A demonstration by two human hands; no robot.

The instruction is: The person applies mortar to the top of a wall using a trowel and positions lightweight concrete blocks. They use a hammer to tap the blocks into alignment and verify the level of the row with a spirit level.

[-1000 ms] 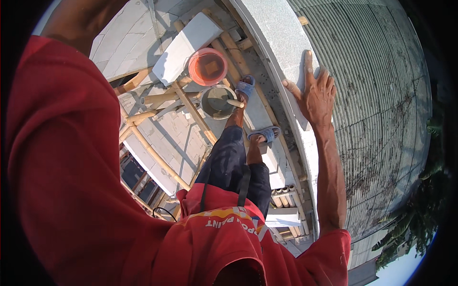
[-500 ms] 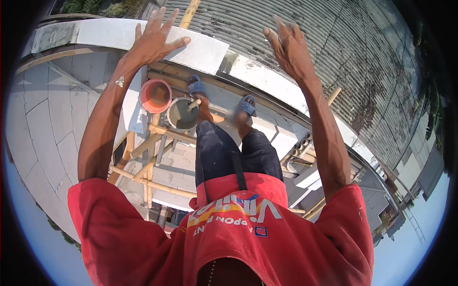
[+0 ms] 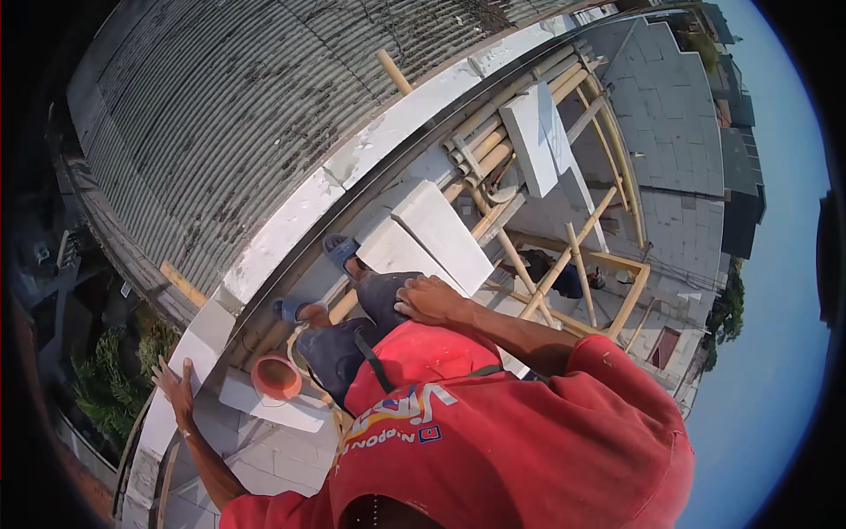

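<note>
My left hand [image 3: 176, 388], fingers spread, lies against the white block wall [image 3: 278, 251] at its left end. Nothing is held in it. Across the body, my right hand [image 3: 432, 300] rests on my dark-trousered right thigh [image 3: 383, 295] with its fingers laid over the cloth. Right beside that knee sit large white blocks [image 3: 445, 234], close to my sandalled foot [image 3: 339, 249]. A pink bucket [image 3: 276, 377] with wet-looking contents stands between my left hand and my legs. The grey bucket next to it is mostly hidden behind my leg.
A corrugated roof [image 3: 229, 132] lies beyond the wall. Bamboo poles [image 3: 480, 141] and white slabs [image 3: 531, 137] are at the upper right. Bamboo scaffolding [image 3: 573, 256] stands over a drop on the right, where a dark-clothed person [image 3: 564, 271] seems to be below.
My view has swung to the right. Both hands were raised and spread; the left has come down to the wall at the lower left, the right onto my thigh.
</note>
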